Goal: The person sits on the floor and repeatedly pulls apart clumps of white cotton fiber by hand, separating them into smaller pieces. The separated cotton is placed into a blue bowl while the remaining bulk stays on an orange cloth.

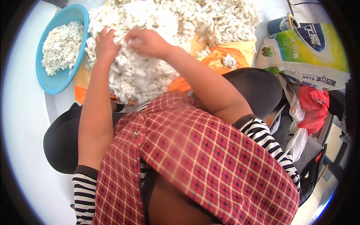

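A large heap of raw cotton (146, 67) spreads before me over orange and yellow sheeting. My left hand (107, 46) rests on the left part of the heap, fingers bent against the white tufts; whether it grips any cannot be made out. Just to its right, my right hand (149, 43) is blurred, its fingers curled around a wisp of white cotton fibre. Left of the heap, a light blue plastic basin (46, 81) stands with a smaller pile of cotton bolls (63, 46) inside.
At the right lies a printed green, yellow and white woven sack (309, 56), with a dark blue container (277, 26) behind it. Red (313, 108) and white plastic bags (296, 140) hang below. Orange cloth-like sheeting (225, 56) lies crumpled by my right knee (256, 90).
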### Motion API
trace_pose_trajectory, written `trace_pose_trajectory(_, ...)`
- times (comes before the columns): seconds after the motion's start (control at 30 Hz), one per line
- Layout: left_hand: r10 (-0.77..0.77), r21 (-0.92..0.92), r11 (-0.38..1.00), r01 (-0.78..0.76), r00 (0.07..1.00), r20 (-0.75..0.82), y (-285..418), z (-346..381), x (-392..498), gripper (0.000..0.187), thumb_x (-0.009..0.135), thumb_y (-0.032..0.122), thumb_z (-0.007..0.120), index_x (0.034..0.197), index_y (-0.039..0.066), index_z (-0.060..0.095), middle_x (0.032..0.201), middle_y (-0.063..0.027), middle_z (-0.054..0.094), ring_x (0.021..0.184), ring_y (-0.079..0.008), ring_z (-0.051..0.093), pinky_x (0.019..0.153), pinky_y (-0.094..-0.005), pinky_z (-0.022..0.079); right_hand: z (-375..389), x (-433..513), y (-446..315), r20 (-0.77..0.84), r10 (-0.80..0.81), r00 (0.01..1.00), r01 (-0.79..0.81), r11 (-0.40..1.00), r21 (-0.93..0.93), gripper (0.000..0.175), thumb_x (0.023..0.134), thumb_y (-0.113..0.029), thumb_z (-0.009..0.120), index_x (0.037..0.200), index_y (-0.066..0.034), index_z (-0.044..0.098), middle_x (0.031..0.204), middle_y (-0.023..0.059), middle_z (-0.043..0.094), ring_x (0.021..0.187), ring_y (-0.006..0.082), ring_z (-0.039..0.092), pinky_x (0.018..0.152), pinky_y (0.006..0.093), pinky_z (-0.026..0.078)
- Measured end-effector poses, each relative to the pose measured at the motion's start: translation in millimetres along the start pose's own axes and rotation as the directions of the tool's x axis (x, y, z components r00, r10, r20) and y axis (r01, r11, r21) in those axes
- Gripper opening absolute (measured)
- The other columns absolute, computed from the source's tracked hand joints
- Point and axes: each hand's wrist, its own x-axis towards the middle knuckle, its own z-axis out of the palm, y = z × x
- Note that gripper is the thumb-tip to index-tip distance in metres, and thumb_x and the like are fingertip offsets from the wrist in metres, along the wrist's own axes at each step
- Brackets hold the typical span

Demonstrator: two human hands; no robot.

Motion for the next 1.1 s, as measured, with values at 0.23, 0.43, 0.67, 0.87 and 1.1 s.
trace_pose_trajectory(0.23,-0.047,-0.092,0.995,0.042,0.997,-0.059,-2.9,-10.4,-2.9,0.054,0.075,0.023,0.077,0.123,0.008,0.060,0.124,-0.0126,0.053,0.107,-0.0334,0.057,0.092,-0.0419,0.049,-58.9,-8.0,95.1,-0.674,0.356,0.647,-0.563,0.820,-0.107,0.052,0.089,-0.026,0.067,0.132,-0.0006,0.051,0.132,0.0179,0.055,0.105,0.0300,0.065,0.090,0.0420,0.054)
trace_pose_trajectory(0.43,-0.111,-0.065,0.991,0.119,0.986,0.121,12.9,-24.4,-1.7,0.056,0.077,0.032,0.074,0.127,0.010,0.061,0.131,-0.0089,0.052,0.115,-0.0290,0.055,0.095,-0.0416,0.050,-109.3,-53.8,162.1,-0.525,0.825,0.210,-0.832,0.432,0.347,0.083,0.080,-0.053,0.071,0.135,0.0051,0.048,0.135,0.0227,0.054,0.119,0.0344,0.056,0.097,0.0421,0.047)
trace_pose_trajectory(0.67,-0.131,-0.018,0.990,0.137,0.973,0.193,39.5,-44.5,4.3,0.056,0.076,0.038,0.073,0.121,0.007,0.066,0.120,-0.0105,0.064,0.111,-0.0280,0.061,0.091,-0.0399,0.051,-103.2,-52.6,214.5,-0.383,0.924,0.022,-0.560,0.329,0.761,0.092,0.079,-0.061,0.069,0.136,0.0071,0.047,0.140,0.0205,0.050,0.119,0.0323,0.054,0.095,0.0448,0.047)
trace_pose_trajectory(0.87,-0.101,-0.064,0.990,0.124,0.954,0.282,52.9,-46.2,12.1,0.047,0.075,0.035,0.075,0.110,0.004,0.069,0.112,-0.0122,0.064,0.105,-0.0316,0.061,0.088,-0.0420,0.051,-118.7,-29.2,236.7,-0.154,0.984,0.091,-0.552,0.179,0.815,0.088,0.080,-0.063,0.067,0.132,0.0063,0.050,0.127,0.0124,0.053,0.103,0.0249,0.051,0.090,0.0409,0.044)
trace_pose_trajectory(1.1,-0.045,-0.115,0.990,0.083,0.951,0.305,59.2,-37.3,14.7,0.039,0.078,0.028,0.075,0.107,0.003,0.068,0.111,-0.0111,0.061,0.106,-0.0319,0.057,0.088,-0.0422,0.049,-108.1,36.5,228.6,-0.177,0.921,0.347,-0.614,0.365,0.700,0.055,0.091,-0.055,0.060,0.108,-0.0039,0.066,0.095,0.0096,0.064,0.076,0.0230,0.060,0.065,0.0424,0.052)
